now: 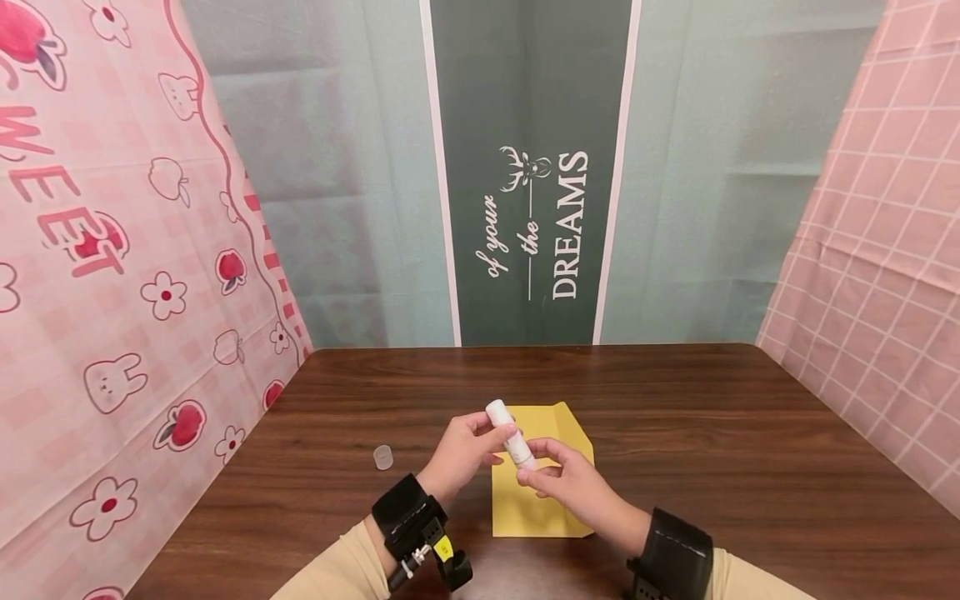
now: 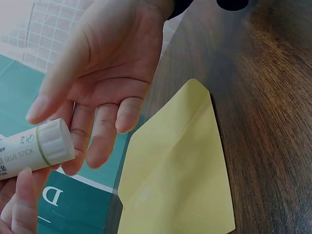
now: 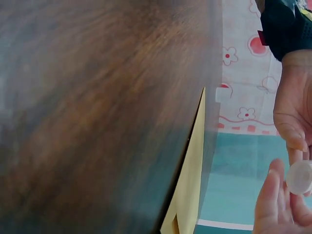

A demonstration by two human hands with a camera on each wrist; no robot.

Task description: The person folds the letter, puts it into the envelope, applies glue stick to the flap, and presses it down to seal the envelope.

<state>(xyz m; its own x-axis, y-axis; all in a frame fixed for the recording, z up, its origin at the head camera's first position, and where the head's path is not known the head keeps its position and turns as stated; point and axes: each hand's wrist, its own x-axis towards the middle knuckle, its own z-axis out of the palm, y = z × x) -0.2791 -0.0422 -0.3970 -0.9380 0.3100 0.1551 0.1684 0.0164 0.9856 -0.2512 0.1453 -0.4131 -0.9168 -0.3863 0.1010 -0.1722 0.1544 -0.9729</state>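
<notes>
A white glue stick slants above the table, gripped by my left hand between thumb and fingers. My right hand is at its lower end. The left wrist view shows the right fingers loosely extended beside the ribbed base, with the thumb slightly apart from it. That round base also shows in the right wrist view. Beneath the hands lies a yellow envelope, its pointed flap folded out, with a pale shiny patch near the fold.
On the brown wooden table, a small translucent cap sits left of my left hand. Printed cloths hang around the table: a pink fruit pattern at left, a green panel behind, pink checks at right.
</notes>
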